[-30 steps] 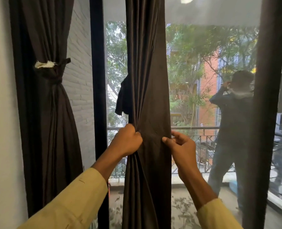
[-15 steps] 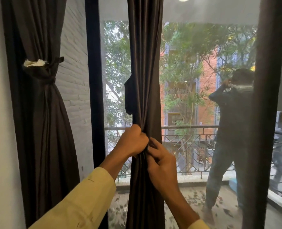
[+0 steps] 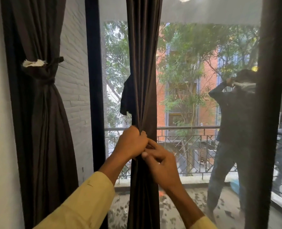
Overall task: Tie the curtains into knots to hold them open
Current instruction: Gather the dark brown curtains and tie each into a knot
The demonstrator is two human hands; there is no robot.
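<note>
The middle curtain [image 3: 141, 63] hangs before the window, gathered into a narrow bunch at railing height. The left hand [image 3: 131, 143] clenches that bunch in a fist. The right hand [image 3: 162, 166] touches the left, its fingers [image 3: 155, 146] curled and pinching folds of the same cloth. Beside the white brick wall [image 3: 72, 80], the left curtain [image 3: 38, 121] is already knotted [image 3: 42, 71]. A person [image 3: 232, 129] stands outside
</note>
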